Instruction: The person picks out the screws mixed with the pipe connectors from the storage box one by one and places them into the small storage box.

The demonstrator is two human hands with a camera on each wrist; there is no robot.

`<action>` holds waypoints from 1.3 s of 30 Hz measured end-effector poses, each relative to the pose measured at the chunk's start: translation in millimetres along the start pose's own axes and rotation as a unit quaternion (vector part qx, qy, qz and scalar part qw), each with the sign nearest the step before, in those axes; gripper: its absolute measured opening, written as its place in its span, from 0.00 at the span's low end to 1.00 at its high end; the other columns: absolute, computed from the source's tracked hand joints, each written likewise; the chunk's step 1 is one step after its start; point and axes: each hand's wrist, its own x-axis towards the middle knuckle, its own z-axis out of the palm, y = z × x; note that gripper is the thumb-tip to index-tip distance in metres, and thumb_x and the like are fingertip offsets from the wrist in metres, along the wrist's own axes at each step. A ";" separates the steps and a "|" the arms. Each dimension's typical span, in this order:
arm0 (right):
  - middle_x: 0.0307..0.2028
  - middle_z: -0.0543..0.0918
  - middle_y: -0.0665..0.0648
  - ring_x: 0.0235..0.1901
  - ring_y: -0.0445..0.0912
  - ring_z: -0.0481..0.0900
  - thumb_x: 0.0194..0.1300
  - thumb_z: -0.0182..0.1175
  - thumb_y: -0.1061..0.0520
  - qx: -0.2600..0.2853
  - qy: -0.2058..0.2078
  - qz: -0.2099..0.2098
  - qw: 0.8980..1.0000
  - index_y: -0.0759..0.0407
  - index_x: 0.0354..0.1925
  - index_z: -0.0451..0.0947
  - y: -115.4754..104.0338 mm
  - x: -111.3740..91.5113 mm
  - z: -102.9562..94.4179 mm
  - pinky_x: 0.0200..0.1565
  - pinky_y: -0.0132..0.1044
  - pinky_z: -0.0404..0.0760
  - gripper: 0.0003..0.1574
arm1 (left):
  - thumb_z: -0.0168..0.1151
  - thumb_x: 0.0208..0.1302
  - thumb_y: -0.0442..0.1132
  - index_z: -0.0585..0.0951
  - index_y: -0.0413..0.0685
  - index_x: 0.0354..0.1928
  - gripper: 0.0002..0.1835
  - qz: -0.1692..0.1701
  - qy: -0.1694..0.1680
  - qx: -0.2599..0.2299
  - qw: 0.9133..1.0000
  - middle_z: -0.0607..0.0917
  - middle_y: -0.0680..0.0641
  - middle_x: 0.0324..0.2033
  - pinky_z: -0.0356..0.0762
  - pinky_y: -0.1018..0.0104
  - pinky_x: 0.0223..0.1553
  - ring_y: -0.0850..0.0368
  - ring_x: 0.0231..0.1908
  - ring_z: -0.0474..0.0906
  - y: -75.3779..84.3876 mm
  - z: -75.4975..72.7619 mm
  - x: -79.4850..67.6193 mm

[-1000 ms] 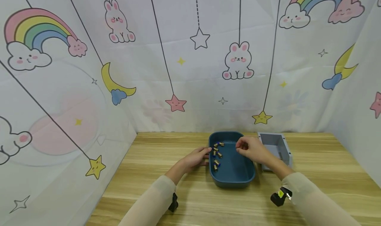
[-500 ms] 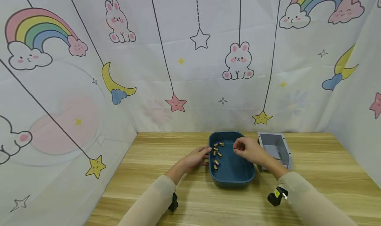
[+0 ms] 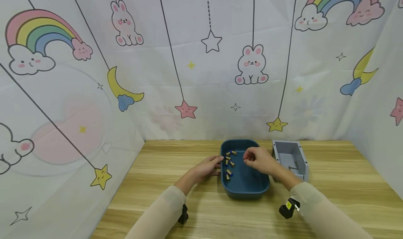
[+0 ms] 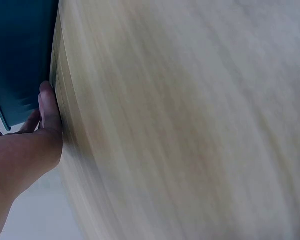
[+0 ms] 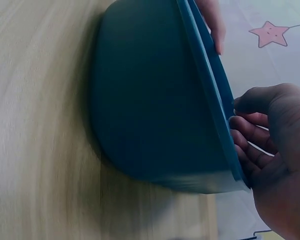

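Observation:
A dark blue plastic bin [image 3: 247, 186] stands on the wooden table. Along its left side inside lie several small gold-coloured pieces with blue ends [image 3: 232, 164]; their kind is too small to make out. My left hand [image 3: 206, 168] holds the bin's left wall, thumb over the rim and fingers along the outside, as the left wrist view confirms. Above the bin's floor hovers my right hand [image 3: 259, 159], fingers loosely curled, right of the gold pieces. The right wrist view shows its thumb [image 5: 255, 99] and forefinger tips slightly apart, with nothing visible between them.
A grey rectangular box [image 3: 304, 162] stands just right of the bin, partly behind my right forearm. Thin dark metal pieces [image 3: 293, 168] lie inside it. A white cartoon-print cloth [image 3: 201, 127] hangs at the table's back edge and along both sides.
My right hand has drifted left and slightly nearer to me over the bin, uncovering more of the grey box's inside. My left hand and the gold pieces have stayed put.

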 end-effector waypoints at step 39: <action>0.30 0.83 0.47 0.30 0.39 0.78 0.67 0.71 0.65 0.012 -0.008 -0.030 0.999 0.60 0.37 0.84 -9.8 16.2 28.0 0.33 0.33 0.81 0.04 | 0.50 0.85 0.53 0.62 0.32 0.77 0.34 0.006 -0.013 -0.004 1.000 0.76 0.34 0.66 0.80 0.51 0.65 0.42 0.70 0.73 0.1 -0.6 -0.7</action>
